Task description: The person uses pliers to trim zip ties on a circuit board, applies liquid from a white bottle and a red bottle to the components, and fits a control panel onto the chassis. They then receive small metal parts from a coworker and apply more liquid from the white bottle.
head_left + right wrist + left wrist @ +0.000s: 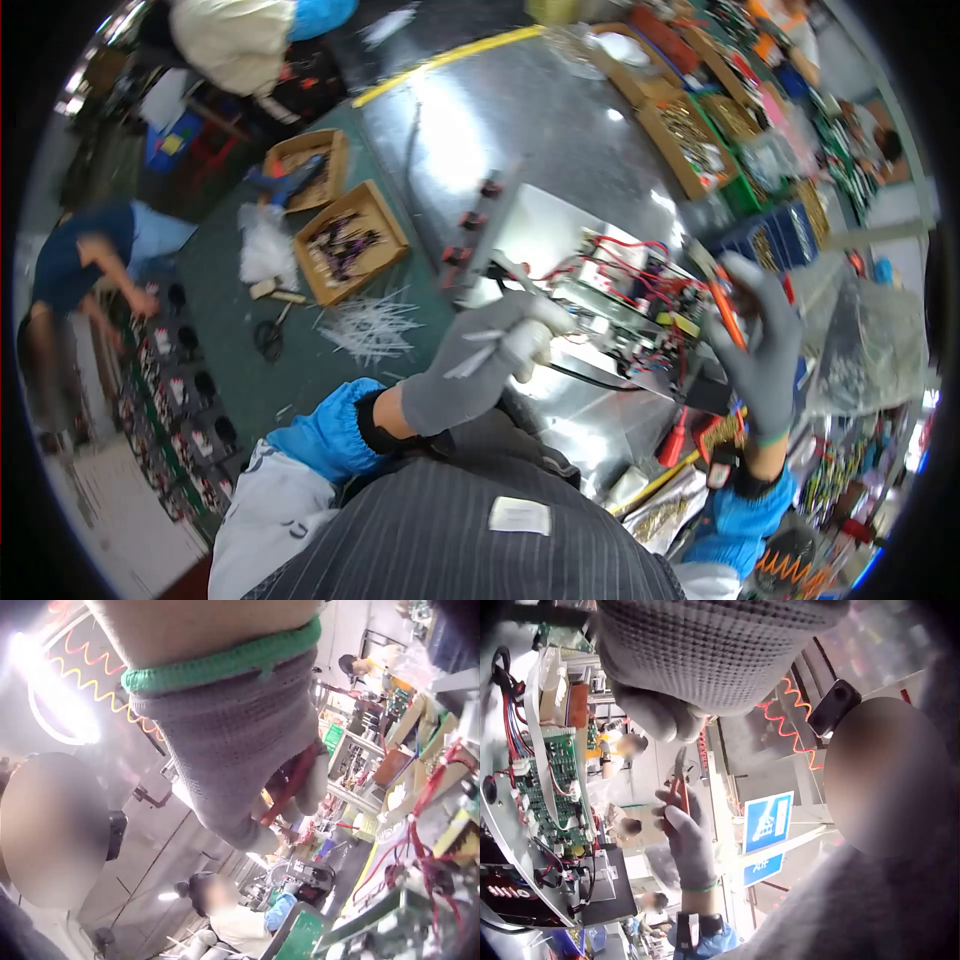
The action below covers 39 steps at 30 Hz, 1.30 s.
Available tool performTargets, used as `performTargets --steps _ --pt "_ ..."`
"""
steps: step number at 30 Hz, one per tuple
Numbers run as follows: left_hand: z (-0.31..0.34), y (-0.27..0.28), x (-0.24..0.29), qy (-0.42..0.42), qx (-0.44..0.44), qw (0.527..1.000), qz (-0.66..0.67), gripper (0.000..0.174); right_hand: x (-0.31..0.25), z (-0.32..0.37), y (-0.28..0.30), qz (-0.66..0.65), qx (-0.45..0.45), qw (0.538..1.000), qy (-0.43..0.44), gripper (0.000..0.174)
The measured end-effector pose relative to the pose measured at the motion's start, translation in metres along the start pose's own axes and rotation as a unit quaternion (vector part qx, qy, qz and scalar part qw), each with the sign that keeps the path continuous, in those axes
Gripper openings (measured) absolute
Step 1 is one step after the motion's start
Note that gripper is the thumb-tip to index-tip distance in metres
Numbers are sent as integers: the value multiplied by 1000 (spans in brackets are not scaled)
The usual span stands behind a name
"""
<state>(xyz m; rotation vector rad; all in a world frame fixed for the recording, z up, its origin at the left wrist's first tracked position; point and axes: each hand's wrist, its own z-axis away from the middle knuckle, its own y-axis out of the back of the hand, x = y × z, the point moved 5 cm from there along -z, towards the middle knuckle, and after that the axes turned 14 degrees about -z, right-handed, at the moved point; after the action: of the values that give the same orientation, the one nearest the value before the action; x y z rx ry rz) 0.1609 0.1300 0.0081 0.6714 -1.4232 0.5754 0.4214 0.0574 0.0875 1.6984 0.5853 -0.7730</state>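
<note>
My gloved left hand [475, 355] is curled at the near-left edge of an open metal chassis [530, 225]. Thin white cable ties [472, 362] stick out from between its fingers. To the right, my gloved right hand [765, 350] grips a pair of pliers [726, 312] with orange-red handles. Their metal nose points up and away from the hand, above the chassis edge. Inside the chassis sit green circuit boards [555, 780], with red wires [640, 248] looping over them. In the right wrist view the glove hides most of the pliers.
Left of the chassis lie a pile of white cable ties [370, 325], scissors [270, 338] and a cardboard box [388, 262] of small parts. Boxes of parts [690, 140] line the far right. A red-handled tool [673, 440] lies near right. Another person [90, 260] works at far left.
</note>
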Motion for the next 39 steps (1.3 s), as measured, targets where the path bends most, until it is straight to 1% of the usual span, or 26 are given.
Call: performTargets --steps 2,3,4,5,6,7,8,10,13,15,16,17,18,20,21,22,23,25,27,29,31,32,34,35,37,39 --pt "19 14 2 29 -37 999 11 33 4 31 -5 -98 10 995 -12 56" --pt "28 23 2 33 -44 998 20 33 6 45 -11 -85 8 996 -23 58" --pt "37 36 1 54 -19 998 19 34 0 56 -18 -92 16 996 -10 59" --pt "46 51 -2 75 3 997 19 34 1 69 -27 -127 21 990 -56 58" --pt "49 72 -7 32 61 997 -23 35 -1 78 -35 -123 4 992 -36 57" --pt "61 91 -15 91 123 988 -32 35 -2 84 -43 -117 -13 993 -17 56" --pt "70 114 -24 77 174 980 -53 34 -5 89 -51 -119 -35 992 -19 55" --pt "94 157 -51 102 295 944 -110 33 -11 96 -68 -126 -65 990 -23 52" --pt "122 213 -130 158 302 931 -129 28 -14 102 -101 -150 -105 982 -45 50" --pt "133 229 -197 287 148 881 -345 22 -20 101 -124 -151 -129 980 -24 49" --pt "138 224 -220 285 149 883 -342 22 -19 103 -140 -140 -181 973 -25 49" --pt "140 212 -233 229 116 845 -468 22 -17 105 -156 -129 -233 964 -28 50" --pt "142 199 -246 169 79 790 -585 25 -14 107 -169 -125 -231 964 -31 50" --pt "151 192 -269 177 73 798 -572 29 -3 113 -193 -119 -239 963 -29 49" --pt "149 188 -264 188 71 802 -562 34 3 115 -200 -112 -234 965 -36 49" --pt "152 187 -263 241 27 784 -571 47 10 118 -208 -103 -245 963 -36 51" --pt "151 186 -261 234 19 788 -569 47 20 124 -216 -94 -256 961 -37 52" --pt "156 190 -267 302 8 768 -564 69 51 144 -229 -74 -249 963 -64 53" --pt "156 189 -246 232 21 792 -564 87 78 167 -232 -45 -262 956 -127 57" --pt "157 188 -236 156 48 789 -592 91 97 192 -228 -36 -230 958 -170 60" --pt "153 181 -209 177 55 827 -531 79 116 220 -225 -37 -198 957 -207 62" --pt "147 183 -204 166 41 831 -529 79 127 235 -225 -26 -190 953 -234 65" --pt "140 187 -209 295 5 843 -450 66 150 264 -227 14 -165 948 -271 73" --pt "135 177 -204 287 -6 844 -453 66 159 277 -228 14 -154 948 -279 73" --pt "124 160 -168 92 148 896 -409 58 172 298 -225 68 -111 943 -307 77" --pt "107 135 -138 96 146 890 -422 57 180 312 -225 77 -100 931 -343 81"
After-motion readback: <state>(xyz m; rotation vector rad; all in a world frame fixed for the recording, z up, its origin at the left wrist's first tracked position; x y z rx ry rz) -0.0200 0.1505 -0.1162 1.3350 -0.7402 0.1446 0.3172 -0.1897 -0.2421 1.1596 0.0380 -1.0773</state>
